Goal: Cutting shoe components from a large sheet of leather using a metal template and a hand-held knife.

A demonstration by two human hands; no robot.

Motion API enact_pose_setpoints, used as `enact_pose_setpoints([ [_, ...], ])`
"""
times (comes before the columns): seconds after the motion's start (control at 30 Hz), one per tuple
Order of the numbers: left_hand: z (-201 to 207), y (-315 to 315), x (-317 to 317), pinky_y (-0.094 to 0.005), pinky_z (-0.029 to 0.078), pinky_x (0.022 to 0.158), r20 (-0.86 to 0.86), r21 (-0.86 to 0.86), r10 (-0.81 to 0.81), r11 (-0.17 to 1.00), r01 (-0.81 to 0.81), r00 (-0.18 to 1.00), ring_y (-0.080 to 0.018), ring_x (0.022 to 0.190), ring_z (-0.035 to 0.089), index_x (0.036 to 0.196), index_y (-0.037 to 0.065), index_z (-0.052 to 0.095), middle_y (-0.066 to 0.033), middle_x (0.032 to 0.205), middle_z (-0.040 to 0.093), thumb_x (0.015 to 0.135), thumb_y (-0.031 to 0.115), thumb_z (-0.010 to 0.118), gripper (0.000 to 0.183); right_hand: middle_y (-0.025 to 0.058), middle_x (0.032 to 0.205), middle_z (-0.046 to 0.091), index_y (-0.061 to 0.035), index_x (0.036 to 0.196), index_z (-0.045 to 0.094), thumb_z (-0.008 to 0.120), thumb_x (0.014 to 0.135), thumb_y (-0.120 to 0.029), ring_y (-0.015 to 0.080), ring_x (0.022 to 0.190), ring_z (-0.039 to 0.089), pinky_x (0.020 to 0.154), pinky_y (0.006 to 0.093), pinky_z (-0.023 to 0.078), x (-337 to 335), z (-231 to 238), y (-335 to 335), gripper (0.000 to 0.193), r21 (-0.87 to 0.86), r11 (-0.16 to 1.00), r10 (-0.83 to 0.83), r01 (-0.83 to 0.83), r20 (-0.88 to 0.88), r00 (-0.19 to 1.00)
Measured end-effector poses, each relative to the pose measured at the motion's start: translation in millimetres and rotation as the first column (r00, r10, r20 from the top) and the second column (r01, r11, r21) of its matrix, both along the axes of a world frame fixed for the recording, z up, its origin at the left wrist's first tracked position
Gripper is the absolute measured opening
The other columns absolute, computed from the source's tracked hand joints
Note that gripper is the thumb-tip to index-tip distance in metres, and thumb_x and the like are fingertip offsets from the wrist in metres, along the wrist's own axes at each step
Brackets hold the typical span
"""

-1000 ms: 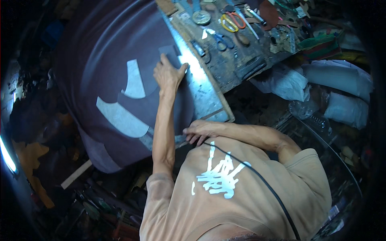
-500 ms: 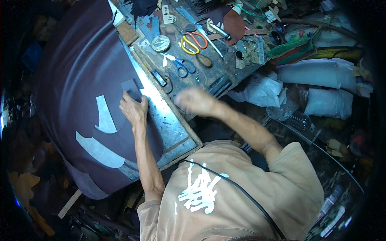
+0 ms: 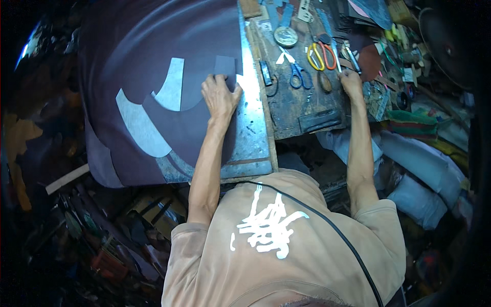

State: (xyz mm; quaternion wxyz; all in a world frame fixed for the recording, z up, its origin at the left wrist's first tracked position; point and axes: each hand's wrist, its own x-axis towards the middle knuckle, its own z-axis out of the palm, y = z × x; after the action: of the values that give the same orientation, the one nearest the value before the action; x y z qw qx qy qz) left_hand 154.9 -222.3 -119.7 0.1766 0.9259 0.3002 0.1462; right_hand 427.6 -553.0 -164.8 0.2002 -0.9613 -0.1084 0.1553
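My left hand (image 3: 220,97) lies on a large dark brown leather sheet (image 3: 148,36), fingers bent and thumb apart, at the lower end of a dark rectangular piece (image 3: 225,66). Two pale grey curved shapes, one narrow (image 3: 175,84) and one broader (image 3: 144,128), show left of that hand; whether they are pieces or cut-outs I cannot tell. Over the workbench, my right hand (image 3: 351,84) has its fingers closed at the near end of a slim white stick (image 3: 336,55). Beside the stick lie scissors with yellow and orange handles (image 3: 321,56).
Blue-handled scissors (image 3: 300,77), a round tin (image 3: 285,36) and a dark flat case (image 3: 320,121) lie on the worn workbench (image 3: 286,110). A shiny metal sheet (image 3: 253,138) edges the leather. White sacks (image 3: 419,153) stand at right. A black cable (image 3: 327,220) crosses my shirt.
My right hand has moved away to the right and reached the white stick. The left hand keeps its place on the leather. The whole view has swung round.
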Motion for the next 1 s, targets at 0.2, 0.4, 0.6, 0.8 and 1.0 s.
enact_pose_setpoints([
  [0.2, -14, 5, -19, -0.0499, 0.036, 0.096, 0.073, 0.017, 0.006, 1.000, -0.007, 0.997, -0.0418, 0.112, 0.045, 0.110, 0.000, 0.061, -0.0307, 0.123, 0.048, 0.075, 0.031, 0.072, 0.049, 0.0064, 0.074, 0.066, -0.0029, 0.087, 0.065, 0.066, 0.083, -0.018, 0.0166, 0.072, 0.065, 0.065, 0.0314, 0.049, -5, 44, 20, 0.016, 0.261, 0.910, -0.295, 0.323, -0.142, 0.945],
  [0.4, -15, 5, -16, -0.0490, 0.035, 0.097, 0.087, 0.019, 0.017, 1.000, -0.018, 0.996, -0.0402, 0.115, 0.045, 0.119, 0.006, 0.062, -0.0284, 0.125, 0.049, 0.076, 0.039, 0.073, 0.055, 0.0009, 0.088, 0.065, -0.0035, 0.097, 0.067, 0.063, 0.086, -0.014, 0.0093, 0.077, 0.056, 0.070, 0.0254, 0.047, -122, 79, 161, 0.015, 0.763, 0.613, 0.428, -0.206, -0.100, 0.898],
  [0.6, -13, 2, -14, -0.0481, 0.036, 0.097, 0.075, 0.002, 0.049, 0.999, -0.049, 0.996, -0.0392, 0.115, 0.046, 0.119, 0.007, 0.063, -0.0269, 0.125, 0.050, 0.075, 0.038, 0.073, 0.055, 0.0049, 0.081, 0.065, -0.0010, 0.098, 0.066, 0.061, 0.087, -0.018, 0.0129, 0.074, 0.058, 0.065, 0.0281, 0.048, -145, 41, 242, 0.021, 0.758, 0.548, 0.595, -0.353, -0.056, 0.802],
  [0.8, -17, 4, -15, -0.0478, 0.036, 0.097, 0.108, 0.003, 0.060, 0.998, -0.061, 0.992, -0.0388, 0.115, 0.046, 0.120, 0.007, 0.062, -0.0255, 0.124, 0.050, 0.074, 0.036, 0.074, 0.056, 0.0045, 0.079, 0.064, 0.0002, 0.095, 0.065, 0.059, 0.087, -0.019, 0.0105, 0.071, 0.056, 0.062, 0.0268, 0.046, -137, 28, 249, 0.022, 0.762, 0.539, 0.655, -0.360, -0.109, 0.748],
  [1.0, -17, 4, -17, -0.0470, 0.036, 0.097, 0.114, -0.011, 0.059, 0.998, -0.058, 0.992, -0.0380, 0.114, 0.046, 0.120, 0.007, 0.062, -0.0247, 0.123, 0.051, 0.073, 0.035, 0.074, 0.056, 0.0037, 0.075, 0.062, 0.0003, 0.094, 0.066, 0.056, 0.087, -0.021, 0.0101, 0.069, 0.055, 0.060, 0.0263, 0.045, -132, 29, 249, 0.025, 0.762, 0.541, 0.698, -0.355, -0.172, 0.695],
])
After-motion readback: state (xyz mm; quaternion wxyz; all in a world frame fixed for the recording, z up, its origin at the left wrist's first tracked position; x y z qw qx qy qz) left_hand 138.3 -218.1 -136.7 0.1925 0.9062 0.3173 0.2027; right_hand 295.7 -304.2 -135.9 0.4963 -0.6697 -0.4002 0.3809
